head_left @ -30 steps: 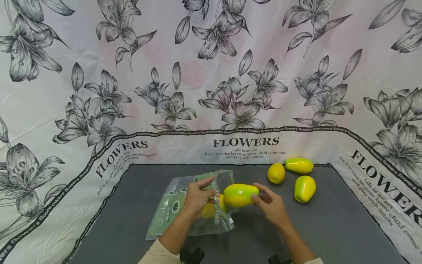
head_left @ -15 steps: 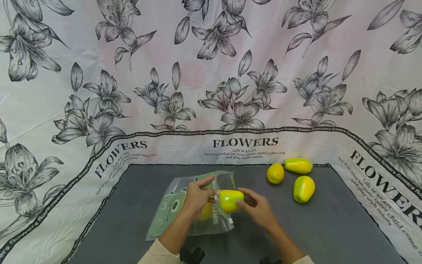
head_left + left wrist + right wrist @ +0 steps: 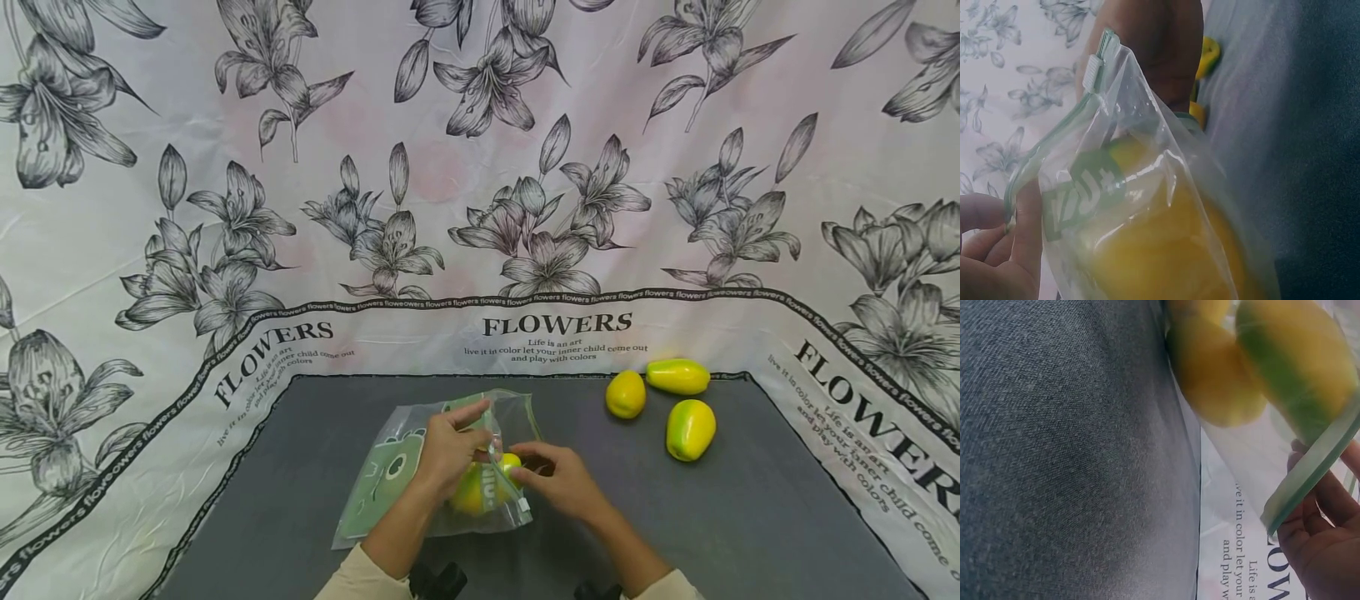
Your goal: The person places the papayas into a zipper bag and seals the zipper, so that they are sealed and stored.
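Observation:
A clear zip bag [image 3: 375, 492] with a green cartoon print lies on its side, its mouth facing right. My left hand [image 3: 447, 454] pinches the zip edge of its mouth between thumb and fingers, plain in the left wrist view. My right hand [image 3: 562, 483] is at the mouth, thumb and fingertips on the end of a glossy yellow-green mango [image 3: 1300, 362]. Most of that mango is inside the bag, behind the clear film. Beside it in the bag, another mango [image 3: 1213, 381] shows in the right wrist view. The white zip slider [image 3: 523, 505] sits at the mouth's near corner.
On the dark grey table [image 3: 600, 542], several loose things lie at the back right: a rounder yellow mango [image 3: 626, 395], a long one [image 3: 677, 377] and a yellow-green one [image 3: 691, 430]. A flower-printed cloth [image 3: 558, 358] rises behind the table.
My right hand has moved left with the mango, from outside the bag's mouth to inside it. My left hand keeps its grip on the bag's edge. The loose mangoes stay put.

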Motion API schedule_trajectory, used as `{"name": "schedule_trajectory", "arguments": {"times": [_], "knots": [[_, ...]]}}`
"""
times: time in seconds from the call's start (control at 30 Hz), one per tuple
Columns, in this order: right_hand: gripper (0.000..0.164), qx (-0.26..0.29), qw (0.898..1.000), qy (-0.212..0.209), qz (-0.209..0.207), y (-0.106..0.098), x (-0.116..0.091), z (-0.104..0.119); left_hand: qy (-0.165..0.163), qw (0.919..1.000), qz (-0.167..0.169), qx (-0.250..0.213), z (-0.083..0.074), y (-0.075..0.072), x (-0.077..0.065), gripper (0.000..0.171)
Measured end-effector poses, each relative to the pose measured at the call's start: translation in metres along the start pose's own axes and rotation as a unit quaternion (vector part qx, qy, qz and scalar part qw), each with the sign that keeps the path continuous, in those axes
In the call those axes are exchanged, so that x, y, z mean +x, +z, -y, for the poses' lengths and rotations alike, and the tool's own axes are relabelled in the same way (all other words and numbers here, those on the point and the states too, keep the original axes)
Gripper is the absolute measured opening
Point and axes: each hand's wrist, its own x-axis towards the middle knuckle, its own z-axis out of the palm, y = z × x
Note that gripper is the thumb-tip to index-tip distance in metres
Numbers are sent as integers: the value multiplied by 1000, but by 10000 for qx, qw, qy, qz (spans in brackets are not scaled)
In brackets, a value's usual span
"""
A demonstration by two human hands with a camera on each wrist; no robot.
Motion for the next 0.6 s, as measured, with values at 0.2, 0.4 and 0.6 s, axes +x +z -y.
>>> {"name": "schedule_trajectory", "arguments": {"times": [0.2,0.4,0.6], "knots": [[26,-125,9998,39,167,2,1,4,12,9999,83,-57,2,-1,-1,51],[24,89,9983,-320,489,4,3,1,44,9999,94,53,3,-2,-3,50],[21,402,9960,-685,417,5,1,-2,72,9999,92,35,3,-3,-3,50]]}}
